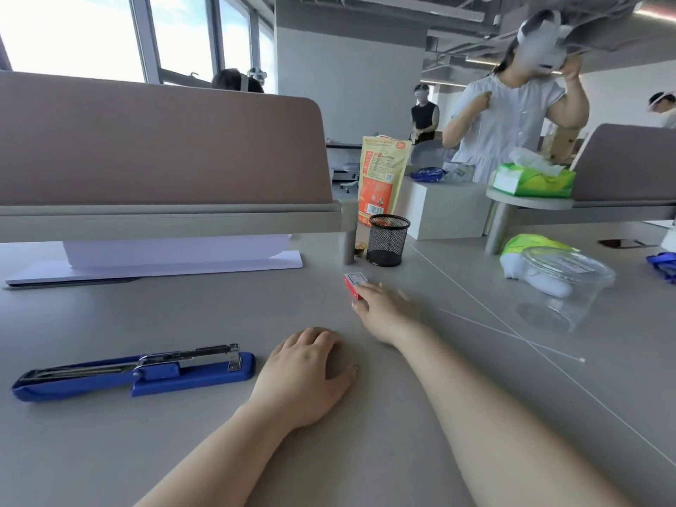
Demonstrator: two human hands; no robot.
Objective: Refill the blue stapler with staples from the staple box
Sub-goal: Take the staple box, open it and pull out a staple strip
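both forearms run up from the near edge of the desk [109,451]. left hand [307,375] lies palm down on the desk surface near the middle, fingers [314,338] loosely curled, holding nothing. just to its left, apart from it, the blue stapler [135,371] lies flat with its metal magazine swung open and facing up, long axis roughly parallel to the near edge.

right hand [384,309] is stretched further in toward the far side of the desk; its fingers rest on the staple box [353,285], a small red and white box sitting on the desk. motion blur over the fingertips; cannot tell whether they are closed around the box or only touching it.

beyond the box: black mesh pen cup [388,240], upright, near the leg of the partition shelf [175,217]. clear plastic container [565,287] lies toward the right edge of the desk.
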